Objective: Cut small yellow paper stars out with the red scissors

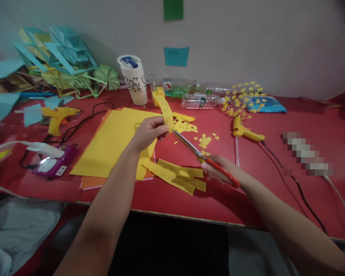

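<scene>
My left hand (151, 132) pinches a yellow paper strip (164, 109) near its lower end, and the strip stands up from the fingers. In my right hand (215, 168) are red-handled scissors (189, 145), their tips touching or very close to the strip's lower end. Yellow paper stars (204, 142) lie in a small heap just beyond the blades. Nearer to me, several wider yellow strips (175, 176) overlap on the table. Beyond my left fingers lie yellow scraps with cut-outs (185, 125). Sheets of yellow paper (112, 142) are stacked under my left forearm, with orange edges showing.
A yellow glue gun (247, 132) lies at right and another glue gun (56, 117) at left, by a purple power strip (56, 163). At the back stand a white tumbler (133, 82), plastic bottles (201, 101) and folded paper shapes (66, 57). Cords cross the red table (264, 184).
</scene>
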{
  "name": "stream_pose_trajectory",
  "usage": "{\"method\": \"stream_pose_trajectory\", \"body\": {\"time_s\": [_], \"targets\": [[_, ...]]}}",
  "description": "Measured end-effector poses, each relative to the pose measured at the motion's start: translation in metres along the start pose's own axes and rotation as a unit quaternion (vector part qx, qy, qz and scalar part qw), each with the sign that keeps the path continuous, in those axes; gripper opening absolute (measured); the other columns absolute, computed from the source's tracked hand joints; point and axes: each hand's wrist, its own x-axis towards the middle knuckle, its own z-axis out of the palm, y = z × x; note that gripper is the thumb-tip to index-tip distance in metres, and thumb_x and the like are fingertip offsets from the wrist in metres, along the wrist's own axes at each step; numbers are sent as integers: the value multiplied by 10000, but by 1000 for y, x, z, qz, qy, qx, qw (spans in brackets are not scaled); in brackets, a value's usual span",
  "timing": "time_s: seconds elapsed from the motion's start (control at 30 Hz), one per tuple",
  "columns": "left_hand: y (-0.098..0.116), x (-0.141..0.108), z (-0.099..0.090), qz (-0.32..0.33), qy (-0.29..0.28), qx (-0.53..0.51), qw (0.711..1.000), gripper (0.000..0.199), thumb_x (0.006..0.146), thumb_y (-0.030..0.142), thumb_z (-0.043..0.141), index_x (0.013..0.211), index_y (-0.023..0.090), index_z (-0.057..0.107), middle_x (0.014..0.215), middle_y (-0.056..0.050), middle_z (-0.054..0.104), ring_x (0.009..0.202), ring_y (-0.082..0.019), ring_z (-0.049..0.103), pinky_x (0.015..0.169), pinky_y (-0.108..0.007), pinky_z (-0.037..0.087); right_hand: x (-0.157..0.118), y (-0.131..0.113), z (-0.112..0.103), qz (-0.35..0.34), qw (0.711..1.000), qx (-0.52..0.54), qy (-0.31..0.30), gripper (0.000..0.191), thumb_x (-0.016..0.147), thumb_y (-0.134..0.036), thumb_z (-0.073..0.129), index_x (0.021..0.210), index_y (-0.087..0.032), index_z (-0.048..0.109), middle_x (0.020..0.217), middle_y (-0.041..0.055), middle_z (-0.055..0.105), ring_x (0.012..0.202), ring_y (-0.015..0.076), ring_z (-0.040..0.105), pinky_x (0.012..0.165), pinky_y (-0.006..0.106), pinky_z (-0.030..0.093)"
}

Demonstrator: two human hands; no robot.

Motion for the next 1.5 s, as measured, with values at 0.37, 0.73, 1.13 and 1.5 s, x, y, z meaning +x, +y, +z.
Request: {"method": "stream_pose_trajectory", "body": {"time_s": [0.37,0.73,1.13,1.5], "targets": [[-1,-1,-1,-6,-11,15,1000,158,680,222,546,542,157,502,498,31,500,460,-45,459,458,-188,390,-1,-2,-1,-1,1000,-10,-6,516,721,-687,541,630,-192,426,509,-28,506,328,54,415,298,174,292],[-2,-1,0,-16,-9,20,1000,150,681,219,548,552,155,509,501,32,503,460,-40,456,455,-179,386,-1,-2,0,-3,1000,-2,-5,543,705,-719,535,618,-194,429,505,-24,517,315,42,377,293,182,286],[-2,0,0,0,-2,9,1000,144,668,208,546,536,161,514,493,27,499,454,-45,448,450,-189,385,-2,-4,-1,-14,1000,-14,-7,483,739,-642,573,623,-194,435,489,-40,483,341,48,390,323,185,303],[-1,0,1,-2,0,11,1000,130,658,206,539,542,162,500,492,30,491,446,-45,441,442,-190,378,-2,-4,0,7,1000,7,3,529,703,-690,572,609,-191,424,491,-30,507,313,42,371,301,178,285]]}}
